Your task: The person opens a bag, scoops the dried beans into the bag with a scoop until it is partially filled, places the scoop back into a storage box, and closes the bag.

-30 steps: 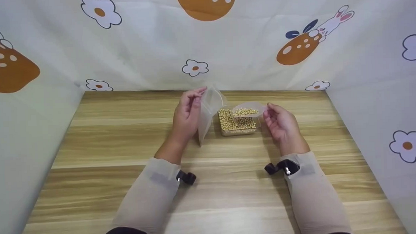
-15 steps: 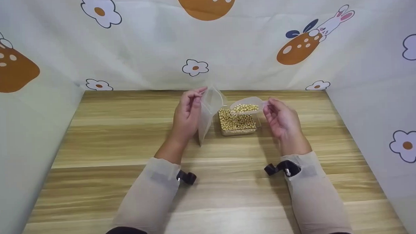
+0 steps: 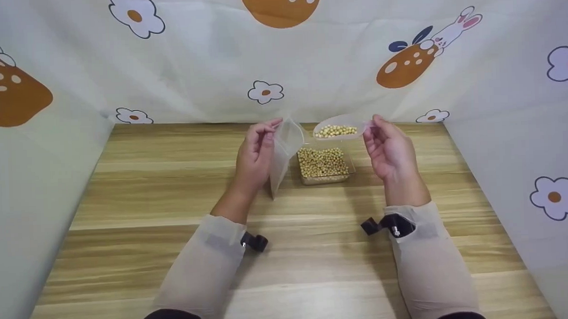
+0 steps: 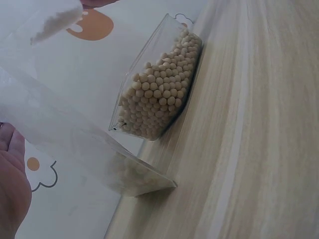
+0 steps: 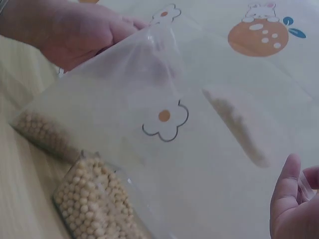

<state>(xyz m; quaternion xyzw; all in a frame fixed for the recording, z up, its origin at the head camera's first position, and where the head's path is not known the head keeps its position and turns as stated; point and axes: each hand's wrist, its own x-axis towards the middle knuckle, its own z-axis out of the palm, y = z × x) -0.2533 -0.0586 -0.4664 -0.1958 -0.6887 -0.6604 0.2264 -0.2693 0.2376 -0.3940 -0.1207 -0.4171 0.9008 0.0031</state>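
Note:
My left hand point(image 3: 255, 155) grips the upper edge of a translucent plastic bag point(image 3: 283, 147), its mouth held apart. The right wrist view shows pale yellow soybeans point(image 5: 42, 132) in the bottom corner of the bag point(image 5: 99, 94). Between thumb and fingers, my right hand point(image 3: 391, 151) pinches the handle of a translucent scoop point(image 3: 323, 125) loaded with soybeans. This scoop is held level, right of the bag's mouth and above a clear rectangular container point(image 3: 325, 180). More soybeans point(image 4: 159, 89) fill much of that container, which stands on the table beside the bag.
A wood-grain table point(image 3: 311, 262) lies under both arms. Pale curtains point(image 3: 205, 63) printed with flowers and rabbits close off the back and both sides. Black camera mounts point(image 3: 255, 242) project inward from the wrists.
My right hand has lifted the loaded scoop up and away from the container, toward the height of the bag's mouth. My left hand and the bag have stayed in place.

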